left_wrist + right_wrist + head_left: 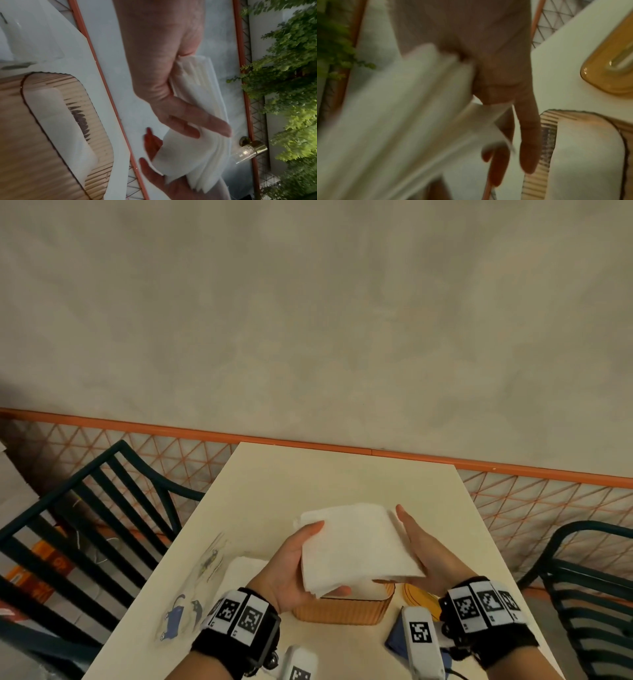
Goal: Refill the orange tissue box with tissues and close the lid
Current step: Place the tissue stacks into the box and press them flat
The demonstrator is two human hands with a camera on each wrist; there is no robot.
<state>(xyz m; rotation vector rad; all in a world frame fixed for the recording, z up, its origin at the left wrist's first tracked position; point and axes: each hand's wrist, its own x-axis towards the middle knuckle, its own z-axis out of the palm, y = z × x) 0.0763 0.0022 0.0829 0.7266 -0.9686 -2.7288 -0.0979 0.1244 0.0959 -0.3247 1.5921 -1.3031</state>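
Observation:
A thick stack of white tissues [356,546] hangs tilted just above the orange ribbed tissue box [339,611], held between both hands. My left hand [293,563] grips the stack's left edge, thumb on top and fingers beneath; the left wrist view shows its fingers [197,121] lying across the folded stack [197,148]. My right hand [423,546] lies with straight fingers along the stack's right edge and supports it from below. The box [51,121] stands open with white tissues inside. Its orange lid [419,599] lies on the table right of the box; the right wrist view shows the lid [611,65] beside the box [583,155].
A clear plastic wrapper with cat prints [191,597] and more white tissue [243,568] lie left of the box on the cream table [308,474]. A blue object [397,642] sits near the front edge. Dark slatted chairs [102,508] stand on both sides.

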